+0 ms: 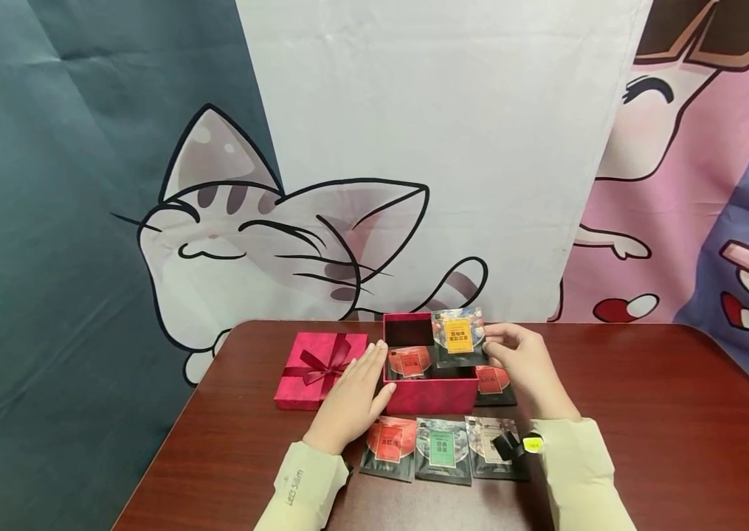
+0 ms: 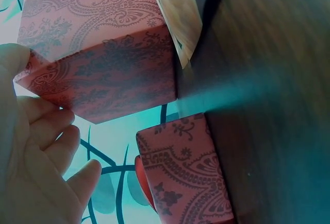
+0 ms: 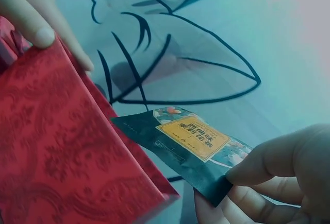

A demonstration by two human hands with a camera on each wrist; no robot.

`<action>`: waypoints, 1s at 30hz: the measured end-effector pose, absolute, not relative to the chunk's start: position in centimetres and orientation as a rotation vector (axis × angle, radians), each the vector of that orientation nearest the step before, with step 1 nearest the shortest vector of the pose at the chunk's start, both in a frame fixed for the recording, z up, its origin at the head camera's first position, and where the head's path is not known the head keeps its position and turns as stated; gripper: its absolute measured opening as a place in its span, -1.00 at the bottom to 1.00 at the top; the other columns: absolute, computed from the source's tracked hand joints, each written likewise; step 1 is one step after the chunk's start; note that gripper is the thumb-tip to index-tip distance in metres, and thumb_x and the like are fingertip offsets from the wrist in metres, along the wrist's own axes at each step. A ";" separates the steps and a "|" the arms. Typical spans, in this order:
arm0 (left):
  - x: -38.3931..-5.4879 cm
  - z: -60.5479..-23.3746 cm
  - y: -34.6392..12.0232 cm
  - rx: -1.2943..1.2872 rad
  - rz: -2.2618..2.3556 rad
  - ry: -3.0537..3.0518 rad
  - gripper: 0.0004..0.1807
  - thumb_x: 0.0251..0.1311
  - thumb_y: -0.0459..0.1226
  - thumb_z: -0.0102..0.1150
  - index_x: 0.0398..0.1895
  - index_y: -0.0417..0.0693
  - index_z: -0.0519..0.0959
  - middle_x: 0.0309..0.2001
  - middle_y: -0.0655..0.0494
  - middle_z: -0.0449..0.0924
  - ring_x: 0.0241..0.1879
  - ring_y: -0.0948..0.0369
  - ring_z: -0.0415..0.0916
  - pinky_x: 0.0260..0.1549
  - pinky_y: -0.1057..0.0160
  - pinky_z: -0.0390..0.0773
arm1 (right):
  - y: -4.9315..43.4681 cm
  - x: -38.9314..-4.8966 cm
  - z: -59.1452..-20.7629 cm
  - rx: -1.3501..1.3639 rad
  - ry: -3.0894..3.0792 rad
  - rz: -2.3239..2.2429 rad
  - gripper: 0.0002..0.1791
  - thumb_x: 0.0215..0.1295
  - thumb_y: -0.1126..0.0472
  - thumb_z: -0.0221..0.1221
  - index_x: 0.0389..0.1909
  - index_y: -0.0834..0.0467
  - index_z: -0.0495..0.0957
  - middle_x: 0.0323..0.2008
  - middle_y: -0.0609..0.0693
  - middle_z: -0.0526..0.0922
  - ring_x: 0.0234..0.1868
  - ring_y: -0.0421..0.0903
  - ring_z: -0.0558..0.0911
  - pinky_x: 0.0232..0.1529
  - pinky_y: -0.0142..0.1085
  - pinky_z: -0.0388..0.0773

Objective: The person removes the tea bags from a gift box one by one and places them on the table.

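My right hand (image 1: 525, 369) pinches a tea sachet (image 1: 460, 336) with a yellow label between thumb and fingers, above the right half of an open red box (image 1: 431, 397). In the right wrist view the sachet (image 3: 180, 144) tilts beside the box (image 3: 67, 147), held at one corner by the right hand (image 3: 278, 183). My left hand (image 1: 350, 402) rests against the box's left side, its fingers straight and its thumb near the front wall. The left wrist view shows that hand (image 2: 36, 147) touching the patterned box (image 2: 103, 74). Inside the box's left part lies a red-labelled sachet (image 1: 409, 362).
A red lid (image 1: 294, 387) with a ribbon bow stands left of the box. In front lie a red sachet (image 1: 389, 446), a green sachet (image 1: 443, 450) and a pale sachet (image 1: 488, 442). Another red sachet (image 1: 495, 383) is partly hidden right of the box, on the brown table (image 1: 666, 442).
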State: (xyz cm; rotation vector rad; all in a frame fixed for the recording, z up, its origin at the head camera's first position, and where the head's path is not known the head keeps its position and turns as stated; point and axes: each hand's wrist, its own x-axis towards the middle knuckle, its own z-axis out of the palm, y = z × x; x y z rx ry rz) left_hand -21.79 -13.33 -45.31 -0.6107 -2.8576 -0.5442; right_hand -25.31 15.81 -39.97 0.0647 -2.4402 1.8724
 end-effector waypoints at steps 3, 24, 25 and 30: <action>-21.8 -45.2 -13.4 -0.610 -0.549 -2.856 -0.23 0.50 0.06 -0.03 0.61 -0.11 0.09 0.60 0.03 0.06 0.58 0.13 -0.05 0.49 -0.03 0.10 | 16.5 -25.4 -40.0 0.072 -2.458 1.828 -0.66 0.35 0.44 0.11 0.10 0.45 0.57 -0.29 0.06 0.67 -0.40 -0.24 0.56 -0.36 -0.39 0.61; -21.9 -45.3 -13.4 -0.616 -0.540 -2.856 -0.23 0.50 0.06 -0.02 0.61 -0.09 0.09 0.60 0.04 0.06 0.58 0.13 -0.05 0.50 -0.01 0.09 | 21.9 -26.0 -41.2 -0.125 -2.512 1.784 -0.57 0.48 0.25 0.11 0.23 0.45 0.49 -0.22 -0.08 0.67 -0.38 -0.29 0.56 -0.30 -0.40 0.66; -21.9 -45.3 -13.4 -0.615 -0.539 -2.857 -0.23 0.50 0.06 -0.02 0.61 -0.09 0.09 0.60 0.04 0.06 0.58 0.13 -0.05 0.50 -0.01 0.08 | 22.2 -26.0 -41.3 -0.132 -2.528 1.772 -0.56 0.48 0.25 0.10 0.23 0.45 0.49 -0.19 -0.05 0.67 -0.37 -0.29 0.57 -0.29 -0.39 0.67; -21.9 -45.3 -13.4 -0.609 -0.544 -2.866 -0.23 0.50 0.06 -0.02 0.61 -0.09 0.08 0.60 0.04 0.05 0.58 0.13 -0.06 0.50 -0.01 0.07 | 23.6 -26.2 -42.3 -0.171 -2.596 1.733 -0.55 0.49 0.26 0.05 0.25 0.48 0.45 -0.09 0.16 0.66 -0.36 -0.28 0.57 -0.28 -0.38 0.67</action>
